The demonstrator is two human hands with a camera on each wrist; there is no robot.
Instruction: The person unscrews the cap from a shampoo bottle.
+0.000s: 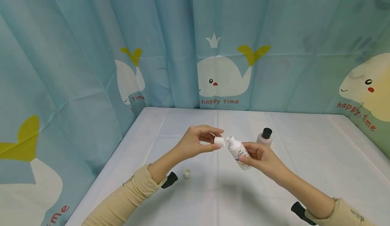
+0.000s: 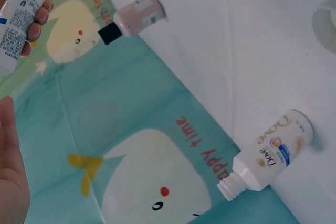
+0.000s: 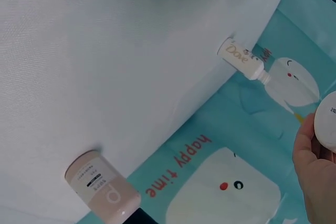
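My left hand (image 1: 196,140) pinches a small white cap (image 1: 219,141) between thumb and fingers in the head view. Close beside it, my right hand (image 1: 262,159) grips a white bottle (image 1: 238,152) with a printed label. This bottle is tilted, its uncapped neck pointing up and left toward the cap, with a small gap between them. The left wrist view shows the printed back of the held bottle (image 2: 20,27) and part of my left hand (image 2: 11,169). In the right wrist view the bottle's round base (image 3: 328,121) shows in my right hand (image 3: 317,177).
A pink bottle (image 1: 264,139) with a black cap stands behind my right hand. A white Dove bottle (image 2: 270,153) without a cap stands on the table, hidden in the head view. A loose white cap (image 1: 187,173) lies near my left forearm. A whale-print curtain (image 1: 173,49) surrounds the white table (image 1: 304,141).
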